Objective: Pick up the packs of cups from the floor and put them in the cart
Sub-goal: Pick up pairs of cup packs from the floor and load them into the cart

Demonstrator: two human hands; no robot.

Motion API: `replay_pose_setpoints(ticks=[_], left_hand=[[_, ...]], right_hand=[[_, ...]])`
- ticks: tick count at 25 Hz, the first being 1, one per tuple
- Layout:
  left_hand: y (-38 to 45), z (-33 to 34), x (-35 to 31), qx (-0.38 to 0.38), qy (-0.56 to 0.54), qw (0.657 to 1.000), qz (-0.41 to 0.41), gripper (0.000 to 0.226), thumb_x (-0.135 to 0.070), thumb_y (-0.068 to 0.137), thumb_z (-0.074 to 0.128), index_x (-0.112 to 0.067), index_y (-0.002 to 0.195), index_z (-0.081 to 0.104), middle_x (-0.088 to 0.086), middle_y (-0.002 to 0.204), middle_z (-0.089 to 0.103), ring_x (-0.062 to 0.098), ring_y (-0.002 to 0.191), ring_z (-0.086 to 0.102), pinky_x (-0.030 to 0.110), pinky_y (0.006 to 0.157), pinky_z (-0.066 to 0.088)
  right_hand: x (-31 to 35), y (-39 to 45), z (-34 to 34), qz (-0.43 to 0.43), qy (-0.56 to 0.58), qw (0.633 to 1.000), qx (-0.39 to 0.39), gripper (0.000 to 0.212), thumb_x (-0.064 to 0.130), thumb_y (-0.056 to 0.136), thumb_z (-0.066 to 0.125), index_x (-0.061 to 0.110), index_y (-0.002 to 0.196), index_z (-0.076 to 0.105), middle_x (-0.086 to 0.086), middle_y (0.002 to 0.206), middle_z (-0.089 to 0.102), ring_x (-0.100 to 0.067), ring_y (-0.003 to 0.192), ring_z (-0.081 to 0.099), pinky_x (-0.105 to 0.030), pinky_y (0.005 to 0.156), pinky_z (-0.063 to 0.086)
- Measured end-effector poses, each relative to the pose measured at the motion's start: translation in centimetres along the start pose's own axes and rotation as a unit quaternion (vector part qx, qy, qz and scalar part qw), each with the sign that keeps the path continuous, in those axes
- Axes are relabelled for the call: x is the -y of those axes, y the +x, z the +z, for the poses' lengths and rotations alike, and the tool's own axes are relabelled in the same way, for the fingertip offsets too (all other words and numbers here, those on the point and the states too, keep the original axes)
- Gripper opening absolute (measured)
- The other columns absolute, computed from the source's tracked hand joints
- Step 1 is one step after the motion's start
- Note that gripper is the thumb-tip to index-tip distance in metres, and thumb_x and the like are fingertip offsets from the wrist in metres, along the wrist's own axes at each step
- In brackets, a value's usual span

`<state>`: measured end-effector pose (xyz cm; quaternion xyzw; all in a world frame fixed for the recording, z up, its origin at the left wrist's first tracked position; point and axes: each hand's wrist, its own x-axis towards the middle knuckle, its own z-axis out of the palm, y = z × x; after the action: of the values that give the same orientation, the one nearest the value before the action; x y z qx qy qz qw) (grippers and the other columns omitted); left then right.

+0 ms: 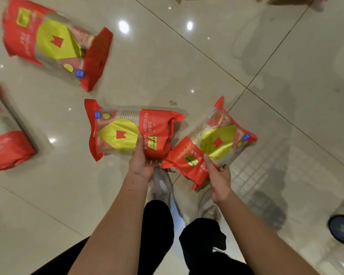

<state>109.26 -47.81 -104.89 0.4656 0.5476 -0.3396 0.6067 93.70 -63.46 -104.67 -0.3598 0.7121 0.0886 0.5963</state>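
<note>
glossy pale floor tiles (pixel 207 62) with dark grout lines fill the view, mirroring ceiling lights and, toward 4 o'clock, a faint grid that may be the reflection of a cart, though no cart itself shows. the person stands over their own pale shoes (pixel 163 187) and black trousers, arms reaching down and forward. the left hand (pixel 142 164) grips one pack of cups (pixel 131 133) by its lower edge, thumb laid up across the yellow label and fingers curled underneath, so the pack lies almost level with its sealed top flap pointing toward 9 o'clock; holding near the middle probably keeps the long, floppy stack from sagging. the right hand (pixel 219 178) grips a second pack of cups (pixel 213 145) the same way, thumb on top, fingers wrapped under, this one angled up toward 1 o'clock. the two packs touch or nearly touch at their red ends, which suggests both were gathered close to the feet so they can be carried in one trip. whether they are fully clear of the floor is hard to tell, but they seem lifted. two more packs wait on the floor: one at 10 o'clock (pixel 56 42) and one at the 9 o'clock edge (pixel 4 133), partly cut off. a dark blue round object (pixel 343 229) sits at 4 o'clock.
</note>
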Motion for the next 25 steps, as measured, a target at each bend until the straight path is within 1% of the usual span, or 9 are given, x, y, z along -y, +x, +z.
replay_pose_setpoints(ticks=[2,5,7,9,11,14,17,21,25], left_hand=[[0.0,-0.5,-0.1,0.01,0.003,1.0,0.014,0.054,-0.049,0.089,0.067,-0.02,0.134,0.058,0.008,0.126,0.068,0.024,0.106,0.067,0.039,0.07,0.058],[-0.3,-1.5,-0.8,-0.011,0.008,1.0,0.015,0.056,-0.052,0.085,0.071,-0.023,0.132,0.06,0.009,0.123,0.069,0.029,0.11,0.066,0.047,0.087,0.057],[-2.0,-2.1,-1.2,-0.012,0.02,1.0,0.021,0.064,-0.054,0.078,0.076,-0.02,0.13,0.064,0.01,0.123,0.072,0.032,0.112,0.068,0.054,0.094,0.054],[-4.8,-2.5,-1.5,-0.037,0.038,0.998,0.042,0.07,-0.052,0.067,0.083,-0.016,0.125,0.067,0.011,0.118,0.074,0.032,0.107,0.071,0.057,0.093,0.054],[-8.6,-2.6,-2.3,-0.069,0.052,0.993,0.084,0.061,-0.046,0.072,0.084,-0.012,0.12,0.068,0.01,0.113,0.075,0.03,0.101,0.073,0.051,0.084,0.059],[-16.6,-1.7,-4.8,-0.057,0.079,0.983,0.154,0.066,-0.041,0.074,0.084,-0.007,0.125,0.061,0.011,0.109,0.073,0.032,0.088,0.072,0.036,0.051,0.055],[-27.0,-0.7,-8.7,-0.025,0.134,0.965,0.226,0.051,-0.029,0.079,0.083,-0.009,0.114,0.053,0.015,0.101,0.069,0.036,0.076,0.068,0.031,0.041,0.048],[-42.1,0.1,-12.9,0.027,0.246,0.914,0.322,0.045,-0.024,0.076,0.087,-0.016,0.106,0.054,0.016,0.106,0.068,0.036,0.09,0.071,0.038,0.058,0.057],[-58.2,0.5,-13.6,0.075,0.267,0.883,0.379,0.042,-0.022,0.075,0.087,-0.024,0.104,0.056,0.009,0.106,0.069,0.028,0.093,0.071,0.043,0.072,0.061]], right_hand=[[0.4,-0.2,0.0,-0.014,0.001,1.0,0.006,0.116,0.065,0.04,0.095,0.02,0.138,0.053,-0.001,0.127,0.07,-0.019,0.109,0.071,-0.046,0.097,0.058],[1.8,-0.9,-0.1,-0.052,-0.023,0.998,-0.009,0.084,0.048,0.067,0.091,0.021,0.136,0.05,-0.001,0.122,0.068,-0.018,0.102,0.071,-0.039,0.086,0.06],[3.3,-2.3,-0.5,-0.079,-0.044,0.995,-0.029,0.071,0.042,0.074,0.088,0.022,0.131,0.051,-0.001,0.119,0.068,-0.018,0.099,0.07,-0.038,0.084,0.06],[5.2,-4.6,-1.3,-0.099,-0.07,0.992,-0.028,0.066,0.041,0.073,0.088,0.022,0.125,0.053,0.0,0.115,0.067,-0.019,0.098,0.069,-0.038,0.082,0.059],[7.6,-7.5,-2.5,-0.126,-0.089,0.988,-0.017,0.063,0.039,0.073,0.089,0.02,0.123,0.055,0.001,0.111,0.067,-0.013,0.092,0.067,-0.029,0.069,0.054],[12.4,-13.5,-5.3,-0.183,-0.113,0.977,-0.005,0.066,0.042,0.068,0.091,0.02,0.12,0.058,0.0,0.111,0.068,-0.014,0.091,0.068,-0.031,0.072,0.056],[17.8,-21.3,-8.7,-0.229,-0.132,0.964,-0.001,0.072,0.055,0.058,0.092,0.023,0.114,0.061,0.001,0.107,0.068,-0.018,0.093,0.069,-0.041,0.084,0.059],[24.9,-33.3,-13.4,-0.271,-0.097,0.958,0.011,0.065,0.057,0.047,0.094,0.028,0.098,0.067,-0.003,0.098,0.075,-0.023,0.086,0.076,-0.051,0.078,0.063],[29.7,-47.7,-19.3,-0.308,-0.079,0.948,0.019,0.067,0.06,0.048,0.093,0.031,0.102,0.066,-0.004,0.104,0.074,-0.022,0.086,0.076,-0.05,0.074,0.065]])
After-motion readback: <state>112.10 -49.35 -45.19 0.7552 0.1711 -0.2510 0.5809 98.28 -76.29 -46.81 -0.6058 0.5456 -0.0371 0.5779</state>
